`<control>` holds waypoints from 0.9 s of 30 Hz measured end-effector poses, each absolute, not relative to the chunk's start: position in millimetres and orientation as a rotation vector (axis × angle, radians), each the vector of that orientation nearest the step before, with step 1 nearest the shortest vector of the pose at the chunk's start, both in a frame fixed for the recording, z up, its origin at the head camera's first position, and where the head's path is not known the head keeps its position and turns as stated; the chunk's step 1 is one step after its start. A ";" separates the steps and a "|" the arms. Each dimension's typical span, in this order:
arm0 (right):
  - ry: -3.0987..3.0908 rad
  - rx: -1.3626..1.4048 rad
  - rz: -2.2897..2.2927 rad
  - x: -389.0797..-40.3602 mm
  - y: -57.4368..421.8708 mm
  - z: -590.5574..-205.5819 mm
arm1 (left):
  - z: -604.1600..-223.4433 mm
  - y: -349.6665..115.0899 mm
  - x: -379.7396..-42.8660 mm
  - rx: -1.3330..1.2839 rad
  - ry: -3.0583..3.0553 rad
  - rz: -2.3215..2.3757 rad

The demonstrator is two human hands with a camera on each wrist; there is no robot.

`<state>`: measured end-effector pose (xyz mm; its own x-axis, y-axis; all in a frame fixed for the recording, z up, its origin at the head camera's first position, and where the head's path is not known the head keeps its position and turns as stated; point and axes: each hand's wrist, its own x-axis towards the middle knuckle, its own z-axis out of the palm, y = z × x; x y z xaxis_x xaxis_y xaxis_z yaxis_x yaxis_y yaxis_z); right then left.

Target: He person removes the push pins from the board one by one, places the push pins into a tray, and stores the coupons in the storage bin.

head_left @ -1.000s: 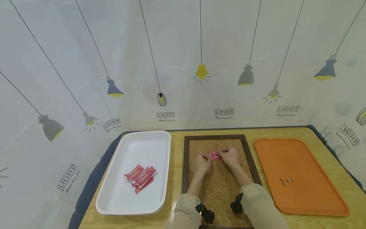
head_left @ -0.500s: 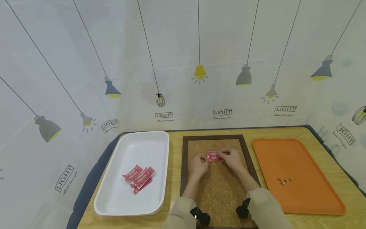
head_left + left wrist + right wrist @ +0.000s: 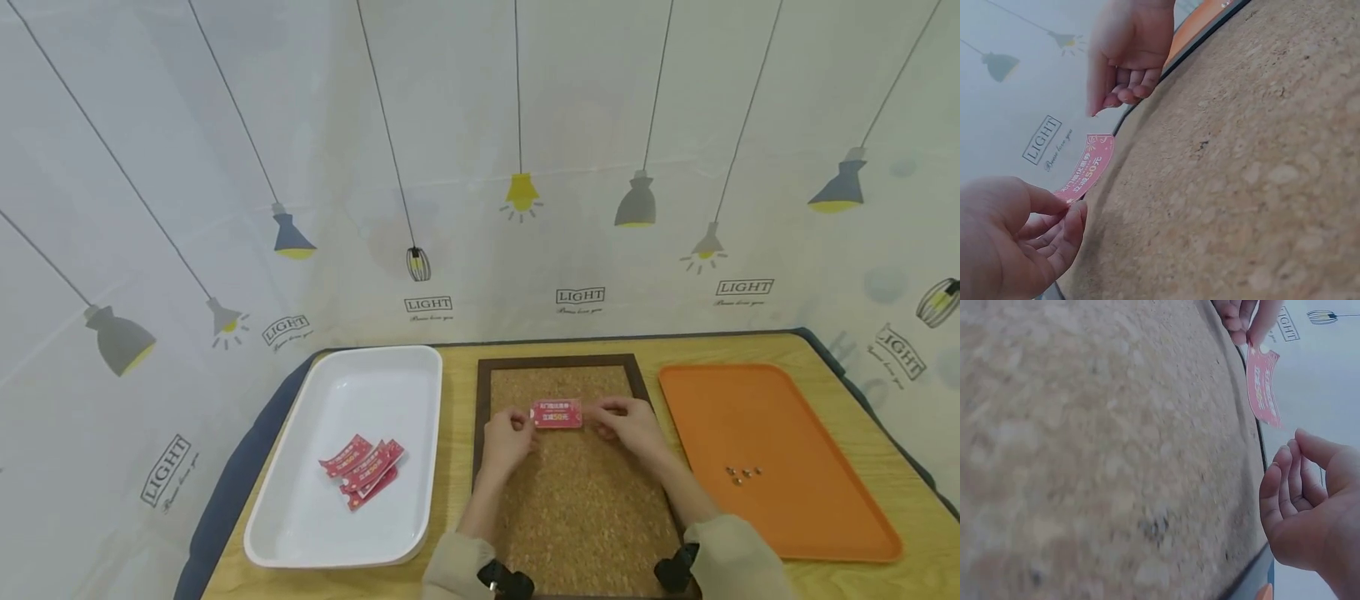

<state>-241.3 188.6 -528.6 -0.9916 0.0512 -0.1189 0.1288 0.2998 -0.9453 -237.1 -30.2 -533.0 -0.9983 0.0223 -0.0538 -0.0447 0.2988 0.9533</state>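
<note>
A red printed coupon (image 3: 557,413) is at the upper part of a cork board (image 3: 577,508) with a dark frame. My left hand (image 3: 507,442) pinches its left end between thumb and fingers, as the left wrist view shows of the coupon (image 3: 1088,165). Just off the other end is my right hand (image 3: 633,429), fingers loosely bent. A small gap separates this right hand (image 3: 1316,500) from the coupon (image 3: 1263,387) in the right wrist view, and nothing is visible in its fingers. The coupon is slightly curved in both wrist views.
On the left stands a white tray (image 3: 300,508) with several red coupons (image 3: 367,467) lying in a loose pile. An orange tray (image 3: 810,483) on the right holds several small metal pieces (image 3: 741,474), too small to make out. Behind the wooden table (image 3: 457,375) hangs a lamp-printed curtain (image 3: 450,167).
My right hand has let go of the coupon's right end and moved right, uncovering its print. My left hand has moved slightly left and still holds the left end.
</note>
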 end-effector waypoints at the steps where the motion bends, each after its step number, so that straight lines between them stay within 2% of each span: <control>1: 2.474 0.151 -1.829 -239.6 190.5 -527.4 | -531.0 -31.9 -236.1 -0.016 2.477 1.843; 6: 2.442 0.044 -1.859 -231.0 202.3 -520.5 | -519.8 -42.4 -232.4 0.045 2.498 1.877; 18: 2.452 0.047 -1.907 -209.0 232.9 -503.0 | -488.8 -75.0 -221.8 0.136 2.485 2.009; 27: 2.462 0.114 -1.900 -198.5 253.5 -497.2 | -479.6 -104.9 -216.8 0.049 2.571 1.948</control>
<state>-198.5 253.5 -497.2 -0.9969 0.0396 -0.0680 0.0758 0.2516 -0.9649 -216.8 -104.9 -479.6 -0.9960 -0.0267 0.0856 0.0752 0.2715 0.9595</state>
